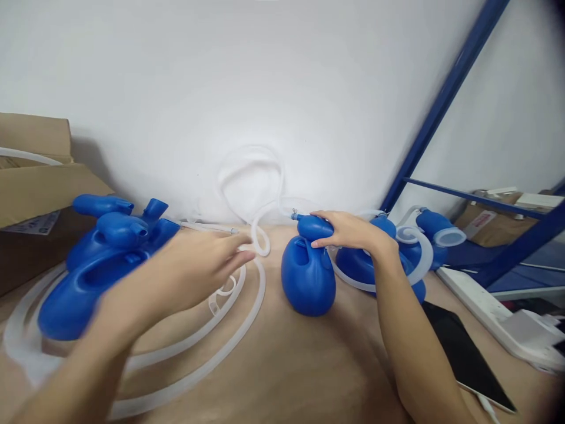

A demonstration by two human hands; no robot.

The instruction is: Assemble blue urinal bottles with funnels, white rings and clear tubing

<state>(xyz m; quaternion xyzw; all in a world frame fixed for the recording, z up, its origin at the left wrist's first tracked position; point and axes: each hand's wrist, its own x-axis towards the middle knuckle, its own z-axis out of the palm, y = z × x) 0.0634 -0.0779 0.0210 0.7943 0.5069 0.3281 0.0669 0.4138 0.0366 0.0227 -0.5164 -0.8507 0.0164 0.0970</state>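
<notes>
My right hand [348,231] rests on top of a blue plastic jug [308,277] standing mid-table, fingers curled round its neck. A translucent white tube [258,235] leaves the jug's spout and loops across the table. My left hand [200,268] reaches toward that tube loop, fingers stretched out and blurred by motion, its fingertips close to the tube. I cannot tell if they touch it. A pile of blue jugs [106,259] lies left of the left hand.
More blue jugs [406,247] with coiled tubing sit behind my right wrist. A cardboard box [35,188] stands at the far left. A dark tablet [468,353] and a white power strip [481,306] lie at the right, by blue shelf posts [441,100]. White wall behind.
</notes>
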